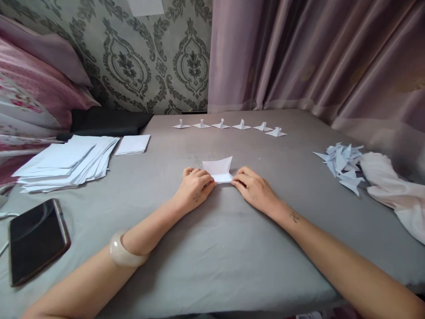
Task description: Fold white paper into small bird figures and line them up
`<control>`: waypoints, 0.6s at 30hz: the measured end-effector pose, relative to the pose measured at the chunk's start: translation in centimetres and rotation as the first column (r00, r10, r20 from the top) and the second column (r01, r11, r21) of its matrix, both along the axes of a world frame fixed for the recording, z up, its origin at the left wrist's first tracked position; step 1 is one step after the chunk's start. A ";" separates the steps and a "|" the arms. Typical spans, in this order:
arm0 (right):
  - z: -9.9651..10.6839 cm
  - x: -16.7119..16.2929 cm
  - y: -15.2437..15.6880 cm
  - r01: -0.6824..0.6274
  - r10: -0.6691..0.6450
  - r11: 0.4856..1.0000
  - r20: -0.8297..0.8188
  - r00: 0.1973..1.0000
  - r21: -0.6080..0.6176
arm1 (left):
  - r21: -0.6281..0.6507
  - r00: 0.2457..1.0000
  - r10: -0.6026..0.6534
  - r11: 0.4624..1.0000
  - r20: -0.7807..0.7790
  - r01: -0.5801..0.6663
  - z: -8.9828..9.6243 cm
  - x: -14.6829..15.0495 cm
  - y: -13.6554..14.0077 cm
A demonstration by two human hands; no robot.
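Note:
A small white sheet of paper (pixel 217 167) lies in front of me with a fold along its near edge; its far part stands up a little. My left hand (pixel 196 184) pinches the near left corner between thumb and fingers. At the near right corner, my right hand (pixel 251 186) grips the fold with its fingertips. Beyond the sheet stands a row of several folded paper figures (pixel 222 124), with flat pointed sides and a raised middle.
To the left are a stack of white paper (pixel 66 161), a smaller paper pile (pixel 133 144) and a phone (pixel 38 241) with a white cable. On the right, a heap of folded paper pieces (pixel 343 161) lies beside a pale cloth (pixel 392 186). A black flat item (pixel 106 120) sits at back left.

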State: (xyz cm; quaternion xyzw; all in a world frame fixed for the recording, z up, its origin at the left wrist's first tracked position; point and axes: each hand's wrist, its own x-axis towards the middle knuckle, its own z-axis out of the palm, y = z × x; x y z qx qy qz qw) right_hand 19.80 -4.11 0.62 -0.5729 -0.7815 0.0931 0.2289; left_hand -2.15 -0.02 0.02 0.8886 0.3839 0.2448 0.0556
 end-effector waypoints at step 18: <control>0.0 -1.5 -0.7 -0.049 0.042 0.998 0.143 0.989 0.045 | -0.151 0.997 -0.032 0.988 0.073 0.043 0.1 -0.9 1.1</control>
